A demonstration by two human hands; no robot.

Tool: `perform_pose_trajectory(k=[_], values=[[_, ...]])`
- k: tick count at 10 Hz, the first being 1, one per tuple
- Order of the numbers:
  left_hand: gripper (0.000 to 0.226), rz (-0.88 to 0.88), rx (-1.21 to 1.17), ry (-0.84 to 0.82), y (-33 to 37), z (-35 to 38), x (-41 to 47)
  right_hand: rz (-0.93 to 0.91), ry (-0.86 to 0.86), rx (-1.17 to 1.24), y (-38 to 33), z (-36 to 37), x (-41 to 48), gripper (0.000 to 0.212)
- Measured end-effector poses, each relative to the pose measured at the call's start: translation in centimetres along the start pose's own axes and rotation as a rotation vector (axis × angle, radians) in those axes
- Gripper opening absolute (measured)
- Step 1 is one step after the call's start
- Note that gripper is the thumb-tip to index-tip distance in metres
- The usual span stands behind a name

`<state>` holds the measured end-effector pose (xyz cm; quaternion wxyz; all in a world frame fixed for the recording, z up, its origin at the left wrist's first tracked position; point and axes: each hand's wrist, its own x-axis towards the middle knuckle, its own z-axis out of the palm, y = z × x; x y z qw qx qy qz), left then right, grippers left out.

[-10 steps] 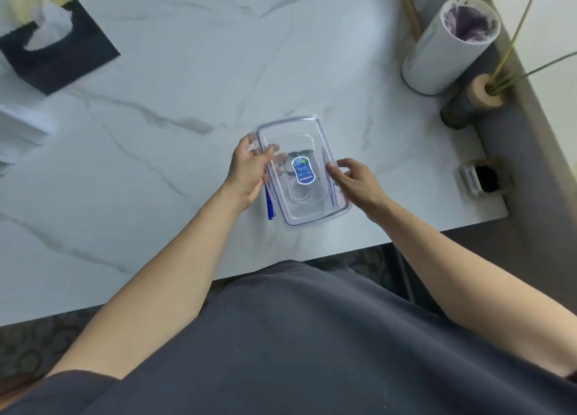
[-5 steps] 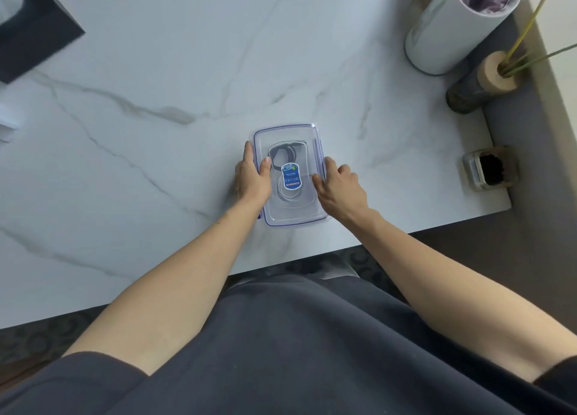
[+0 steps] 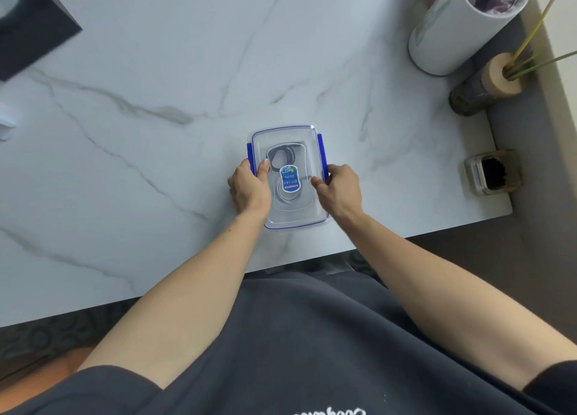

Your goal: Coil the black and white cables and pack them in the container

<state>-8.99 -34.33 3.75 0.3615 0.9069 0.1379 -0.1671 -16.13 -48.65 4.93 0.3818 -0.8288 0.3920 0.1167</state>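
The box (image 3: 288, 177) sat near the bench (image 3: 156, 71) edge with both coiled cables inside under its lid, the left hand (image 3: 249, 188) and right hand (image 3: 338, 189) each curled on a side clip, probably needing to snap them down next.

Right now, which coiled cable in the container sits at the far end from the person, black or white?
The black cable: its dark coil lies at the far end of the container, beyond the blue label. The white cable is coiled at the near end.
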Motion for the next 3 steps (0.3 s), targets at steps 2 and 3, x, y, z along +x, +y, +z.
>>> perform_pose_trajectory(k=[2,3], values=[[0.036,-0.047,0.080,-0.034,0.5,0.1,-0.4,-0.020,-0.076,-0.205,-0.3,-0.2,0.2,0.026],[0.042,-0.082,0.098,-0.168,1.3,-0.5,-0.1,-0.057,-0.135,-0.279,-1.1,-1.7,0.7,0.023]])
